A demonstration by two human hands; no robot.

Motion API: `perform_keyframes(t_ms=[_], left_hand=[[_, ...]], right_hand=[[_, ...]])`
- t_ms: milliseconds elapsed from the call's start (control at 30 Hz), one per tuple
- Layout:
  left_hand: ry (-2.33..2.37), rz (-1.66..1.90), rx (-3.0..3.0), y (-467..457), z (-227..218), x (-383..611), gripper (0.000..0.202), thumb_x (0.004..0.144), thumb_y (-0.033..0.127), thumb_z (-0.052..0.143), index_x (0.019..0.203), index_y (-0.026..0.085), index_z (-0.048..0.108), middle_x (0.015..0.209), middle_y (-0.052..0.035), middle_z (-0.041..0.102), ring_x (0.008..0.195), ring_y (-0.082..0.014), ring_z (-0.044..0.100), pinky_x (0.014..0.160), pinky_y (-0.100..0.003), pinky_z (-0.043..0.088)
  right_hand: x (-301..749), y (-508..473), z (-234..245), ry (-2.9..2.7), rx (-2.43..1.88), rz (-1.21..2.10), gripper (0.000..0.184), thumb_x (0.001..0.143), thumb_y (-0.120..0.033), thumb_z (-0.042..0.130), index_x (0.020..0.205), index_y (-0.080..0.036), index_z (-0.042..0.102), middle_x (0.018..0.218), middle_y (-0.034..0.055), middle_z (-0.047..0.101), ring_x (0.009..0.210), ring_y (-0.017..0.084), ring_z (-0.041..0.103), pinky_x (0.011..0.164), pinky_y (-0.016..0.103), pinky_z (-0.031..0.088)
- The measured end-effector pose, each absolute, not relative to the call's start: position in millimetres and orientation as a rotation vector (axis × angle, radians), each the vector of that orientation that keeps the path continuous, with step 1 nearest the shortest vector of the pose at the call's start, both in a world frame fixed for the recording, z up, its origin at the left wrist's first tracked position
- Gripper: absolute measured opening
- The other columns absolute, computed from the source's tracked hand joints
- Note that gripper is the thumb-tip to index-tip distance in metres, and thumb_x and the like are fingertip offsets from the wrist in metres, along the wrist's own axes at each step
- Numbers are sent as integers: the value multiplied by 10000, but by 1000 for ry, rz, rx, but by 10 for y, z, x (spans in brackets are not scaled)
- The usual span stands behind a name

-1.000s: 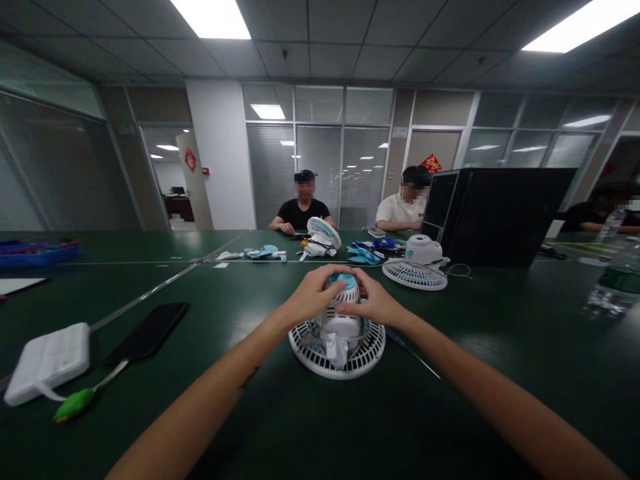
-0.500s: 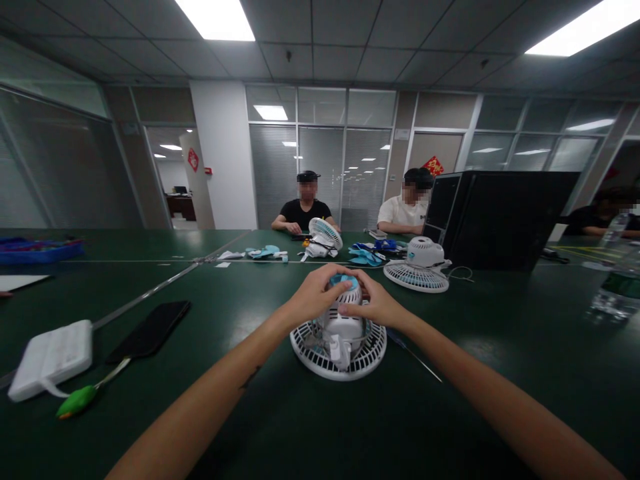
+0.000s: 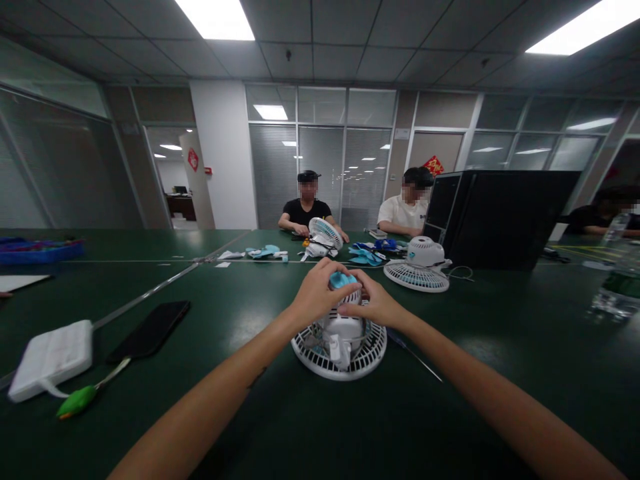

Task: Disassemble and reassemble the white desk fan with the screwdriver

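Observation:
A white electric fan (image 3: 345, 327) lies grille-down on the green table (image 3: 240, 413) in front of me, its motor housing pointing up. On top of the housing is a light-blue round piece (image 3: 341, 280). My left hand (image 3: 316, 291) curls around this blue piece from the left, thumb across its near side; some fingertips are hidden behind it. From the right, my right hand (image 3: 377, 301) wraps the upper white housing, its thumb pressed on the slotted near side. A screwdriver (image 3: 415, 355) rests on the table just right of the fan, under my right forearm.
Two more fans, one (image 3: 417, 263) face-down and one (image 3: 323, 238) tilted, stand farther back with blue fan blades (image 3: 367, 254). A phone (image 3: 150, 330) and a white box-like device (image 3: 53, 360) lie left. Right are a black computer case (image 3: 505, 220) and bottle (image 3: 620, 287). Two people sit opposite.
My left hand has shifted slightly up, and more of the blue piece shows between my hands. My right hand stays in place. The person in black opposite has moved their hands.

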State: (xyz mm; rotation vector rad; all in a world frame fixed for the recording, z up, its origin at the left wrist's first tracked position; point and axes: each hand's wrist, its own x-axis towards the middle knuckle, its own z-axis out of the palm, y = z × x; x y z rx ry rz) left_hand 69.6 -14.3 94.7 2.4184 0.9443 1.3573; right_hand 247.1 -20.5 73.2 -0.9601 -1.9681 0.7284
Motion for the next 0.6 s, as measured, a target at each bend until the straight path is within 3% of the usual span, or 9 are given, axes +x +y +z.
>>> perform_keyframes(t_ms=[233, 600], left_hand=[[1102, 1433, 2472, -133, 984, 763, 268, 776, 424, 727, 802, 175, 633, 823, -5, 558, 785, -181, 566, 716, -309, 444], [1180, 1322, 2715, -176, 1080, 741, 226, 821, 395, 674, 832, 169, 667, 844, -54, 640, 771, -210, 599, 689, -312, 444]], right_hand=[[2485, -194, 729, -1982, -973, 700, 707, 658, -445, 822, 1234, -205, 489, 1163, 75, 631, 1073, 265, 610, 888, 398, 493], [2492, -186, 715, -2000, -976, 729, 788, 655, -477, 824, 1297, -207, 457, 1162, 75, 636, 1069, 269, 623, 900, 421, 497]])
